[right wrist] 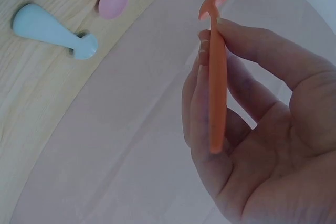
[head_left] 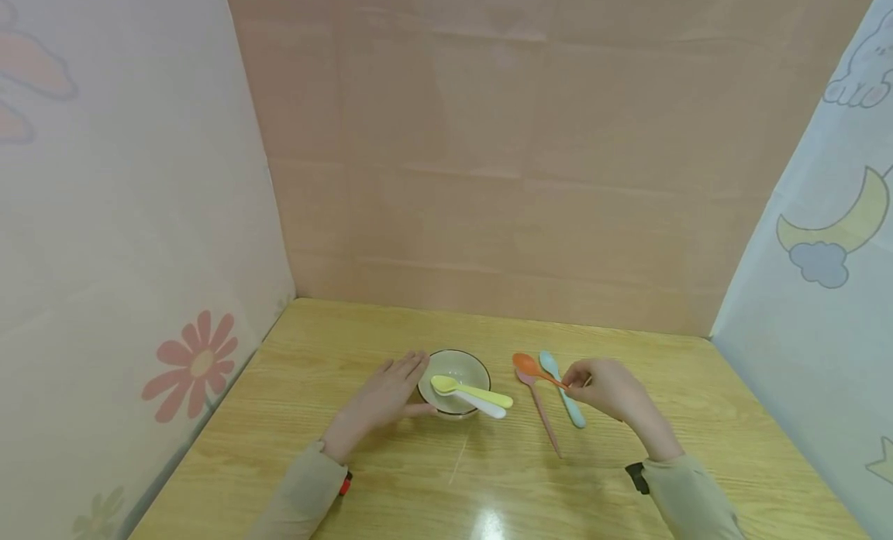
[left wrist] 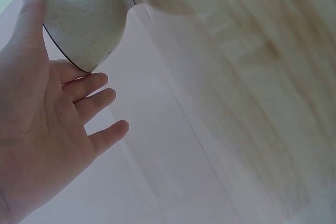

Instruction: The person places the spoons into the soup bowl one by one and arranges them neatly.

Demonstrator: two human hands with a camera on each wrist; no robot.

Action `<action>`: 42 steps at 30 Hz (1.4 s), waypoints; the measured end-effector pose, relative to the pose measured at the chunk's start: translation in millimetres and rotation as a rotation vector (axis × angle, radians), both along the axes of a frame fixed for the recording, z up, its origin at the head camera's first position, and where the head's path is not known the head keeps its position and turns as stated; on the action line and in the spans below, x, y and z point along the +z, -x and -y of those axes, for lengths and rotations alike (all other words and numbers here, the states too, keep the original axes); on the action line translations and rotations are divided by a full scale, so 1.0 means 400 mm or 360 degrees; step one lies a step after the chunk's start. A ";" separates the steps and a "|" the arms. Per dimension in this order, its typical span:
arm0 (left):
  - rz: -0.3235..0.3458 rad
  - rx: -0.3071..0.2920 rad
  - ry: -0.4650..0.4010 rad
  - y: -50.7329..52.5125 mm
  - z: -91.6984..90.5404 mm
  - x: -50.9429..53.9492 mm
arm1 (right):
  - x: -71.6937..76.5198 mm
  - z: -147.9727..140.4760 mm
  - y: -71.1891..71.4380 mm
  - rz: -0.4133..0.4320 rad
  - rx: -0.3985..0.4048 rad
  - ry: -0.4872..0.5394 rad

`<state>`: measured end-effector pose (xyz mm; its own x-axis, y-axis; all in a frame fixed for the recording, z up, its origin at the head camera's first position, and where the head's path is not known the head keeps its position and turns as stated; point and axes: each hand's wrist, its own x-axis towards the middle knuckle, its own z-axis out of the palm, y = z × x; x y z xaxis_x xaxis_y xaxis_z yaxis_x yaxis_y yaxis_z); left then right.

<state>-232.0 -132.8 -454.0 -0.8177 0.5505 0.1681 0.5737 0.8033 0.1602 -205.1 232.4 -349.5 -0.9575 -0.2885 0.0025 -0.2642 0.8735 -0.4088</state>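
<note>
A speckled cream bowl (head_left: 453, 360) with a dark rim stands on the table, holding a yellow spoon (head_left: 481, 393) and a white spoon (head_left: 491, 409) whose handles lean over its right front rim. At its left side is my left hand (head_left: 382, 397); thumb and index finger touch the bowl (left wrist: 84, 19) while the other fingers stay spread. My right hand (head_left: 605, 385) pinches an orange spoon (right wrist: 217, 87) by its handle between thumb and fingers. Beneath the held spoon lie a pink spoon (head_left: 543, 416) and a light blue spoon (head_left: 574, 410) on the table.
The wooden table (head_left: 391, 493) meets a plain backdrop (head_left: 488, 176) at the back. Printed cloth walls stand on both sides, a flower (head_left: 191, 366) on the left one and a moon (head_left: 837, 226) on the right.
</note>
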 end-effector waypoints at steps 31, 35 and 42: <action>-0.0008 -0.0002 0.0016 -0.001 0.000 0.002 | 0.012 0.112 0.073 0.0003 0.0200 -0.0012; 0.0008 0.0001 0.0012 -0.003 -0.001 0.001 | 0.010 0.119 0.080 0.0007 0.0230 -0.0003; 0.0015 -0.0015 0.0001 -0.003 0.000 0.005 | 0.011 0.144 0.086 0.0075 0.0231 -0.0007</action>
<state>-231.0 -132.7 -451.8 -0.8140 0.5583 0.1600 0.5797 0.7980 0.1648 -239.4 175.0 -345.2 -0.9047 -0.4239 -0.0430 -0.3686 0.8292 -0.4203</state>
